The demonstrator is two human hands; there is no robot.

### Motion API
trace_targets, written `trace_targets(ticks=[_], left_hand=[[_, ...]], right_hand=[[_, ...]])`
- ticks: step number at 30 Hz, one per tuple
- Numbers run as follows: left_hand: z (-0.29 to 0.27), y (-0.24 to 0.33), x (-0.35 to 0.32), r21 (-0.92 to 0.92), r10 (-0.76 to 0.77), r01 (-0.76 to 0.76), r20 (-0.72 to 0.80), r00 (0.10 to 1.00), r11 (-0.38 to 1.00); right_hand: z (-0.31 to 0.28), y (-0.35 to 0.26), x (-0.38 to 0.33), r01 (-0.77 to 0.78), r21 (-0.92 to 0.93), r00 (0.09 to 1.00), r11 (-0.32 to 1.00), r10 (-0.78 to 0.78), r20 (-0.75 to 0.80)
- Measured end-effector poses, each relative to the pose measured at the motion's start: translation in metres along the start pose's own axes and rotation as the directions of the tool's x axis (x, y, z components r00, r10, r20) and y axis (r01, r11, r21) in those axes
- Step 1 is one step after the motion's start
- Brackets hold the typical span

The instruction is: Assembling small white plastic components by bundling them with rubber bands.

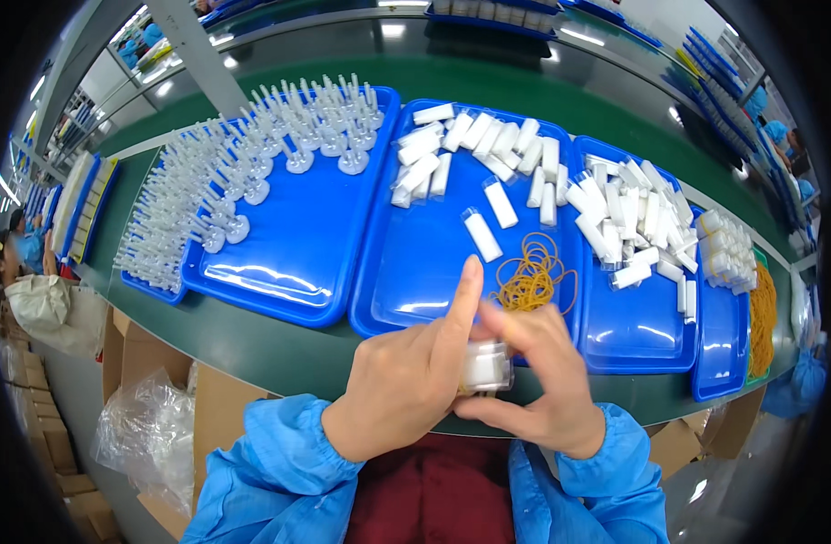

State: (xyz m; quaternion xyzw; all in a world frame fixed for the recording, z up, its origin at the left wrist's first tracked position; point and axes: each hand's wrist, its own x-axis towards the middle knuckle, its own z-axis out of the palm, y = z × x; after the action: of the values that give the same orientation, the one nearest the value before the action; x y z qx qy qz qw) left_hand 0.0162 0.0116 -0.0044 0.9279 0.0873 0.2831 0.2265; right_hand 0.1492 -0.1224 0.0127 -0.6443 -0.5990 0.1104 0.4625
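Note:
A small bundle of white blocks in clear plastic sleeves [488,370] is gripped in my left hand [393,385], whose index finger points up and away. What looks like a band edge shows at the bundle's lower left. My right hand [560,390] curves around the bundle's right side, thumb below and fingers above, spread apart and slightly blurred. No band can be made out between those fingers. Just beyond both hands, a heap of tan rubber bands [529,276] lies in a blue tray [406,295]. Two loose sleeved white blocks [481,238] lie beside it.
To the left, a blue tray [279,254] holds many clear stemmed plastic parts [175,204]. On the right, another tray [633,349] carries white blocks, beside stacked bundles [728,249] and more rubber bands [762,317]. Cardboard boxes [225,422] stand below the green table's edge.

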Motion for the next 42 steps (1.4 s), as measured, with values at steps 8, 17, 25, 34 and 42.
trace_targets(ticks=[8, 17, 25, 34, 42], left_hand=[[0.009, 0.007, -0.005, -0.924, -0.240, 0.349, 0.307, 0.921, 0.159], [0.006, 0.019, 0.006, -0.790, -0.341, 0.597, 0.604, 0.720, -0.138], [-0.036, -0.032, 0.001, -0.701, -0.552, 0.345, -0.083, 0.830, 0.625], [-0.064, -0.083, -0.007, -0.564, -0.639, 0.456, -0.175, 0.749, 0.689], [-0.073, -0.108, -0.011, -0.333, -0.538, 0.459, -0.204, 0.818, 0.824]], right_hand=[[0.015, -0.008, -0.012, -0.010, -0.032, 0.986, 0.999, 0.004, -0.164], [0.020, -0.016, -0.025, 0.044, -0.096, 0.990, 0.994, -0.056, -0.131], [-0.198, 0.062, -0.097, -0.560, -0.525, 0.595, 0.641, -0.130, -0.793], [-0.347, 0.207, -0.210, -0.851, -0.482, 0.503, 0.206, 0.062, -0.862], [-0.359, 0.194, -0.219, -0.663, -0.734, 0.746, -0.149, -0.057, -0.663]])
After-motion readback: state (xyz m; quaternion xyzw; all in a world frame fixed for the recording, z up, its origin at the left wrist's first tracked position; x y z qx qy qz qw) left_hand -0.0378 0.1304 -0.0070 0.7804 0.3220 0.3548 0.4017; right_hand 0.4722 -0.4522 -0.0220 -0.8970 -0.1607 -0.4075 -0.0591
